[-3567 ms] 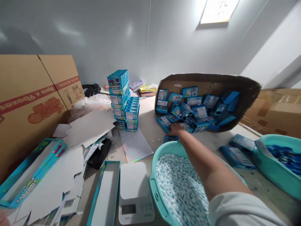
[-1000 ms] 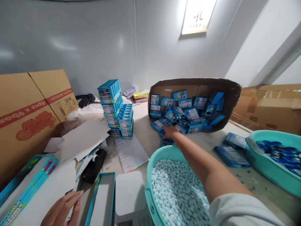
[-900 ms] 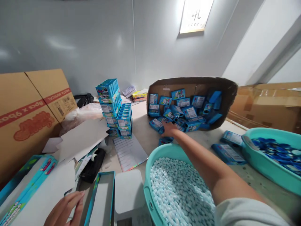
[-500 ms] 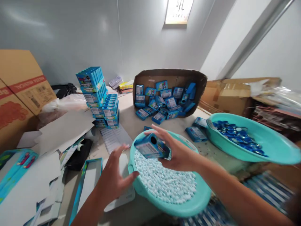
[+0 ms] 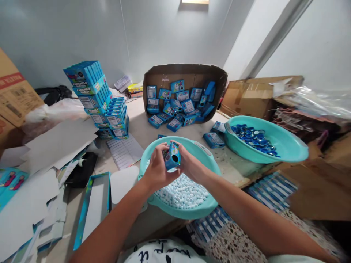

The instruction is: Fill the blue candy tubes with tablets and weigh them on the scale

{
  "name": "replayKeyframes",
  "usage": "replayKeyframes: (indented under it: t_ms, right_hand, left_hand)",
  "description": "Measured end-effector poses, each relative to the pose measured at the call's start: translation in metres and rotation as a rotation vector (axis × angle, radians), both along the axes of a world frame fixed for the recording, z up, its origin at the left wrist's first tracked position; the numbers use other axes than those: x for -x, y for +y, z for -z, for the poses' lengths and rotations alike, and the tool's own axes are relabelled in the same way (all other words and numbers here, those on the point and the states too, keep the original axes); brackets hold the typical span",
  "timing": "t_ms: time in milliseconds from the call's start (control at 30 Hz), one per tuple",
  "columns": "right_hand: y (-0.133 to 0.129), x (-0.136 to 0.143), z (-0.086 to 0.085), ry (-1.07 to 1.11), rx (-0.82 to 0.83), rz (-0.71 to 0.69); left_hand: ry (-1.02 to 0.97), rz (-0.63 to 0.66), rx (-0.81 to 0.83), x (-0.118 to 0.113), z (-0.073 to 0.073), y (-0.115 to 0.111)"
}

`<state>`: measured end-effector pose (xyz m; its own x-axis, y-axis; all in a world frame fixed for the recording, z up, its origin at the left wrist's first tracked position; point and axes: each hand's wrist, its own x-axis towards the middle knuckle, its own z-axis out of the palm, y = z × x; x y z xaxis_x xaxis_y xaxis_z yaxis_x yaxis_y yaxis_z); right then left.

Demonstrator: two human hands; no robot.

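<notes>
A small blue candy box [image 5: 173,155] with a dark round spot on its end is held over a turquoise basin [image 5: 186,212]. My left hand [image 5: 157,166] grips it from the left and my right hand [image 5: 189,164] from the right, the fingers of both closed round it. Small pale blue and white candies [image 5: 183,193] fill the lower part of the basin. Behind the basin, a brown carton [image 5: 185,69] lies on its side with many similar blue boxes inside and spilling out at its mouth.
On the right, a second turquoise basin [image 5: 287,146] holds shiny blue round pieces [image 5: 253,140]. Stacked display boxes [image 5: 94,98] rise at the left back. An open blue tray [image 5: 95,208] and white card sheets [image 5: 63,146] lie at the left.
My left hand, apart from the box before, has closed on it. The box has turned more upright between both hands. The view has shifted, showing more of the floor.
</notes>
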<state>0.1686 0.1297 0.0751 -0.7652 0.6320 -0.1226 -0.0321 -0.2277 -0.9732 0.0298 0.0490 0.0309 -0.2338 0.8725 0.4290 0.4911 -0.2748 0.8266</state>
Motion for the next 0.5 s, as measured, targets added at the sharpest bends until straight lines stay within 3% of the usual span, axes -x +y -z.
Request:
replayKeyframes:
  t_ms: [67, 100, 233, 300, 400, 500]
  right_hand:
    - [0.005, 0.007, 0.002, 0.036, 0.025, -0.049]
    - [0.011, 0.009, 0.006, 0.009, -0.011, -0.088]
    - [0.049, 0.013, 0.036, -0.236, -0.315, -0.09]
    - [0.065, 0.011, 0.055, -0.296, -0.383, -0.075]
    - [0.07, 0.008, 0.079, -0.322, -0.391, -0.121]
    - [0.06, 0.004, 0.092, -0.343, -0.351, -0.152]
  left_hand:
    - [-0.008, 0.117, 0.025, 0.002, 0.008, 0.005]
    - [-0.019, 0.106, 0.054, 0.004, 0.012, 0.007]
    - [0.015, -0.186, 0.06, 0.009, 0.015, 0.014]
    - [0.079, -0.287, 0.049, 0.01, 0.013, 0.015]
    - [0.127, -0.323, 0.156, 0.008, 0.01, 0.016]
    - [0.091, -0.297, 0.328, 0.007, 0.011, 0.018]
